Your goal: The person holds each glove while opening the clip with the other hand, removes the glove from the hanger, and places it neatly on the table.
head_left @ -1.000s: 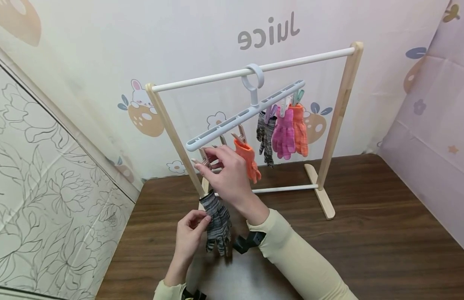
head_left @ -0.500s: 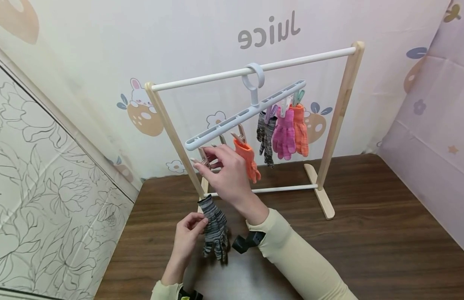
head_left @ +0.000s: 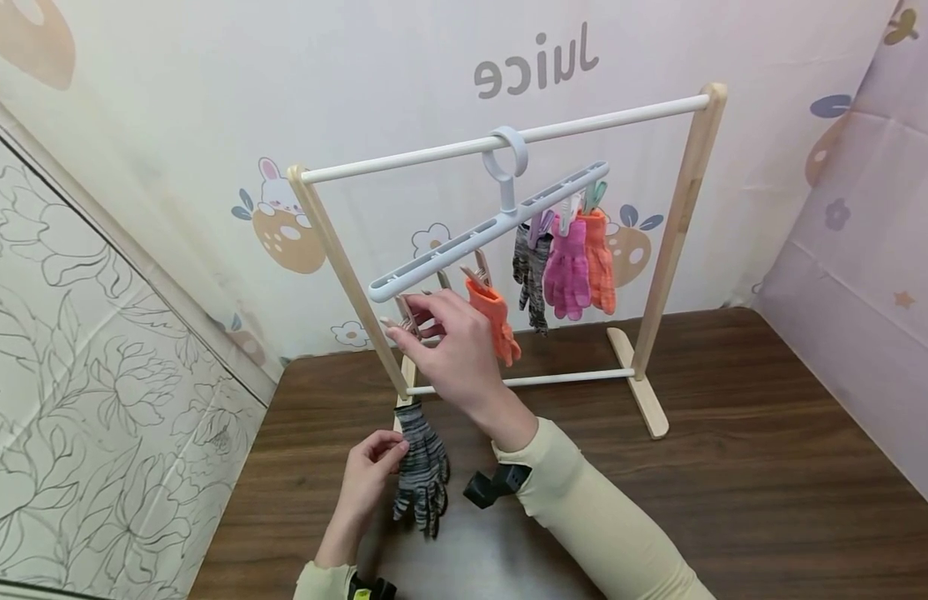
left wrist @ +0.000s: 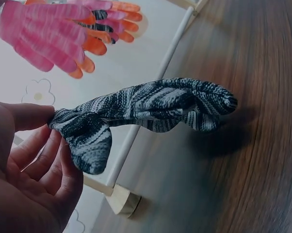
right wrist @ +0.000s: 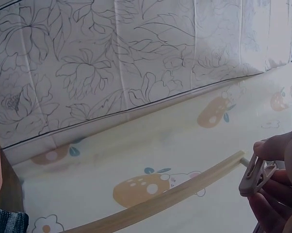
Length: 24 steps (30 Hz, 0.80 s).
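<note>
My left hand [head_left: 368, 477] pinches a black-and-grey striped knit glove [head_left: 421, 467] near its cuff. The glove dangles fingers-down over the table, low in front of the rack's left post; the left wrist view shows it edge-on. Higher up, my right hand [head_left: 452, 350] pinches a pale beige clothespin [right wrist: 254, 178] between thumb and fingers, just under the left end of a light-blue hanger [head_left: 434, 260]. Right behind this hand, an orange glove [head_left: 494, 321] hangs from another clip. The glove's cuff is well below the clothespin, apart from it.
The hanger hooks over the white rail [head_left: 404, 161] of a wooden rack. Toward its right end hang a striped glove [head_left: 531, 271], a pink glove [head_left: 567, 271] and an orange glove [head_left: 599, 262], each clipped. The rack's right foot [head_left: 638, 383] stands on the dark wooden table [head_left: 734, 467]. Printed curtains surround it.
My left hand has moved down and to the left with the striped glove, away from the clothespin. My right hand has stayed almost still at the hanger's left end.
</note>
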Each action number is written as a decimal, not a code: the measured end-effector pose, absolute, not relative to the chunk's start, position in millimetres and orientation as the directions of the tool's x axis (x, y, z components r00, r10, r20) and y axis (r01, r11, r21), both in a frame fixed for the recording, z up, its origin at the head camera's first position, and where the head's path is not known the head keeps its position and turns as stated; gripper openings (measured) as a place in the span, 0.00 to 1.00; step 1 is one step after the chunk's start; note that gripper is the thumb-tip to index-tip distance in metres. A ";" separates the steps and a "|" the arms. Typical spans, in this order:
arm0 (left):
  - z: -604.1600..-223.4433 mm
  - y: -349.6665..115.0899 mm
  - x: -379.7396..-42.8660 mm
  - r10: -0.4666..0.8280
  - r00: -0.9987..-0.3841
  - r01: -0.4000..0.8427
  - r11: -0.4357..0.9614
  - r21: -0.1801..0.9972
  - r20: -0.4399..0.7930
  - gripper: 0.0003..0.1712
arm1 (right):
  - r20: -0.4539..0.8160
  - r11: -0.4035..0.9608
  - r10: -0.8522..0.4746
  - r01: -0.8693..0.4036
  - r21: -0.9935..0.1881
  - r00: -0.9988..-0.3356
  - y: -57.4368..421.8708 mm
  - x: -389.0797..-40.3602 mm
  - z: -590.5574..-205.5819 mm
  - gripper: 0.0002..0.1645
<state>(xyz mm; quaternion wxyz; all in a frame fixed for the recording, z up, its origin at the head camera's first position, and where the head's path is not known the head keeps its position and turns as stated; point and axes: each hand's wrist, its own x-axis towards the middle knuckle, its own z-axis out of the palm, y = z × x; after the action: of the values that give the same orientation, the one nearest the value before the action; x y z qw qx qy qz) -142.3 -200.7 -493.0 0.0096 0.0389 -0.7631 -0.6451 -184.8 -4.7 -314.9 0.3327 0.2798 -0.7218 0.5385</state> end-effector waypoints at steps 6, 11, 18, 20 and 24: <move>-494.9 -205.1 -145.6 -0.073 -0.997 -0.032 0.209 0.977 -0.017 0.07 | 0.793 0.252 -0.035 -0.773 -0.582 -0.608 -3.6 -184.2 -313.9 0.20; -496.7 -207.5 -147.6 -0.066 -0.997 -0.055 0.261 0.964 -0.039 0.07 | 0.793 0.245 -0.033 -0.775 -0.583 -0.608 -2.7 -183.1 -313.5 0.20; -502.2 -211.8 -150.1 -0.043 -0.999 -0.028 0.378 0.925 -0.013 0.05 | 0.789 0.252 -0.038 -0.770 -0.586 -0.613 -2.0 -180.9 -313.2 0.21; -502.8 -212.2 -149.8 -0.029 -1.000 -0.002 0.425 0.905 0.011 0.05 | 0.788 0.253 -0.038 -0.769 -0.588 -0.615 -1.8 -180.3 -313.1 0.21; -504.6 -212.5 -150.3 0.006 -0.998 0.053 0.501 0.864 0.058 0.04 | 0.788 0.252 -0.037 -0.769 -0.587 -0.614 -1.0 -179.0 -312.0 0.21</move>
<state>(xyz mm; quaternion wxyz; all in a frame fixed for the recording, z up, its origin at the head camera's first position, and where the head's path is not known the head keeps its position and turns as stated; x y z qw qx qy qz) -150.3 -212.5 -504.6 0.0236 -0.0168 -0.8661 -0.4990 -179.0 -1.0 -312.0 0.3370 0.2817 -0.7158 0.5428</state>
